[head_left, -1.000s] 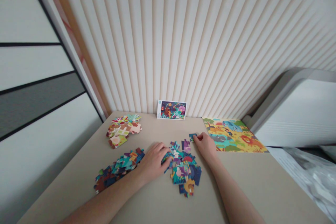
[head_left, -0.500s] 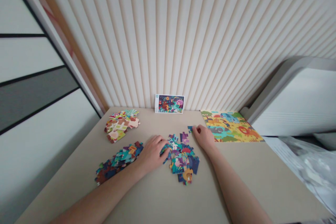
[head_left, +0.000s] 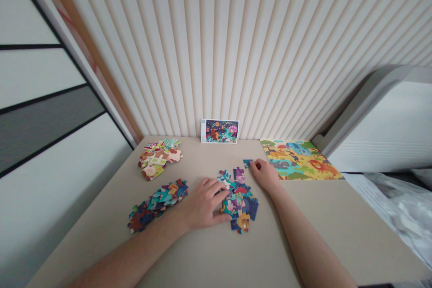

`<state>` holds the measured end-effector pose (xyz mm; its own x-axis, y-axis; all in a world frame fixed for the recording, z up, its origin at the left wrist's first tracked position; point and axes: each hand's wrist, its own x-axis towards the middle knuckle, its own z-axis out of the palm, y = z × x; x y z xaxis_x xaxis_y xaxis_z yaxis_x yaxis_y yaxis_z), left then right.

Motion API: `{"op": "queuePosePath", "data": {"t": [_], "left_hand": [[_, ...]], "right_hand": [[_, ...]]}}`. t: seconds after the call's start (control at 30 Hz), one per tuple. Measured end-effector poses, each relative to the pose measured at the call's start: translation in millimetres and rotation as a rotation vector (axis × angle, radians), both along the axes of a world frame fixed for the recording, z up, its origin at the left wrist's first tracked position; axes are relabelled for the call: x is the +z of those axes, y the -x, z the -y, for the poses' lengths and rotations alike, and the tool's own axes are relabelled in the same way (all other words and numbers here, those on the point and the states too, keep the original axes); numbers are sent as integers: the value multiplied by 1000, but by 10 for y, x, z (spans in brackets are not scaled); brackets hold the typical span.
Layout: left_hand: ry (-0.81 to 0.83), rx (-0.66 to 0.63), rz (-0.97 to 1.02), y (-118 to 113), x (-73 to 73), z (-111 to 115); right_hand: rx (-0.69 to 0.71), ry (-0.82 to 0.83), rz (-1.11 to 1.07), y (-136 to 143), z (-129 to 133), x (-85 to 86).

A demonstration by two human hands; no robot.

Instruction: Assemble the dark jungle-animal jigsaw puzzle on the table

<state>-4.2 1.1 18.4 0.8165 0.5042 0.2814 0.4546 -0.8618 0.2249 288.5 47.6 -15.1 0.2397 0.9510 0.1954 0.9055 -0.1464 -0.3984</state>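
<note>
Ideally, the left hand [head_left: 206, 204] should be using a light touch, separating single pieces from the central pile [head_left: 238, 202] without dragging others — its thumb and fingers are standing spread at the pile's left edge. The right hand [head_left: 266, 175] is resting beyond the pile, fingers bent, meeting the right edge of a blue puzzle piece [head_left: 247, 163] — whether they are clamping it, one cannot tell.

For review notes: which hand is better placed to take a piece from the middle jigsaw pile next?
Left, probably: the left hand, spread open, extends over the left edge of the middle jigsaw pile, while the right hand is at a separate blue jigsaw piece.
</note>
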Motion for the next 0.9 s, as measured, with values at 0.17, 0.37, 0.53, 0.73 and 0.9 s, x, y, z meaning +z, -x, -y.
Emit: {"op": "queuePosePath", "data": {"t": [0.17, 0.37, 0.53, 0.73, 0.9], "left_hand": [[-2, -34, -6, -24, -28, 52], [53, -26, 97, -18, -76, 25], [1, 179, 182, 5, -9, -5], [-17, 49, 77, 19, -2, 19], [-21, -50, 80, -16, -42, 39]], "right_hand": [[1, -6, 7, -5, -6, -20], [-6, 4, 6, -13, -14, -33], [2, -10, 1, -11, -4, -30], [26, -35, -35, -14, 3, -8], [294, -38, -223, 83, 100, 196]]}}
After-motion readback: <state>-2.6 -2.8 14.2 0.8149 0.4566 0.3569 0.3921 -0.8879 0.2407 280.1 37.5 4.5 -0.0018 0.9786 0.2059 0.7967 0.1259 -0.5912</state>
